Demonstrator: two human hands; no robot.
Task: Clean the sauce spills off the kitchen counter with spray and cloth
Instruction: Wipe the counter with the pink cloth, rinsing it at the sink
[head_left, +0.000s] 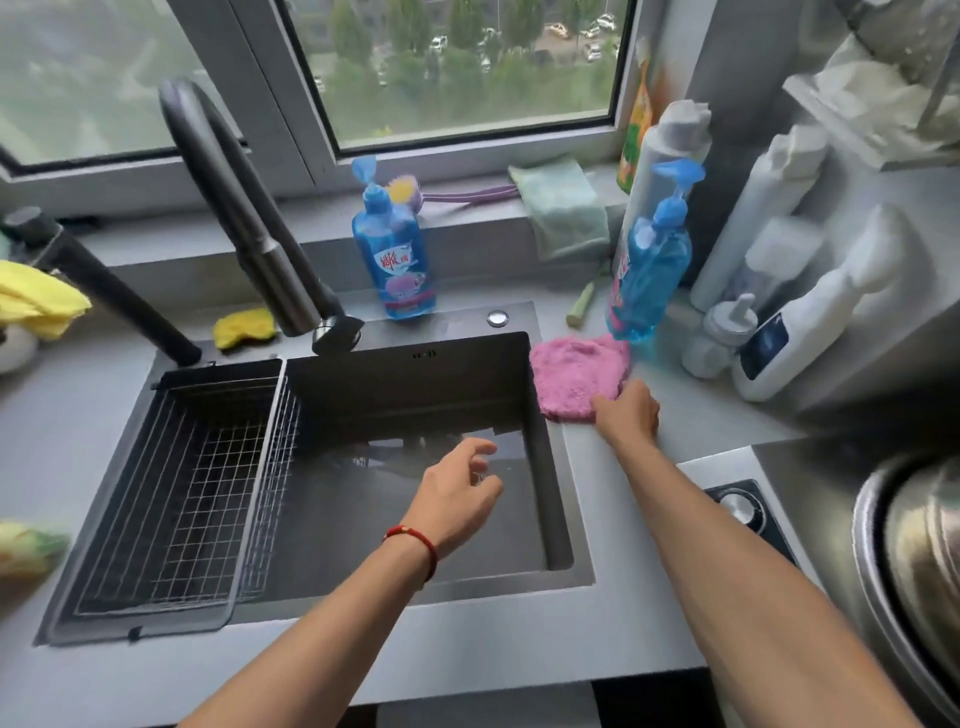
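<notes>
Right hand on the cloth, spray not yet taken up.

Nearest, the person's left hand (457, 486), with a red cord at the wrist, hangs over the dark square steel sink (558, 525), fingers loosely curled and holding nothing. Beyond it, the right hand (627, 413) rests on the grey kitchen counter (613, 582) at the near corner of the fluffy pink cloth (577, 375), its fingertips touching the edge; whether they have pinched the fabric cannot be told. The cloth lies flat just right of the sink. Farther back, a white trigger spray bottle (810, 332) stands among other containers, untouched. No sauce spill is clearly visible, so the task seems barely begun: spraying and wiping both remain.
</notes>
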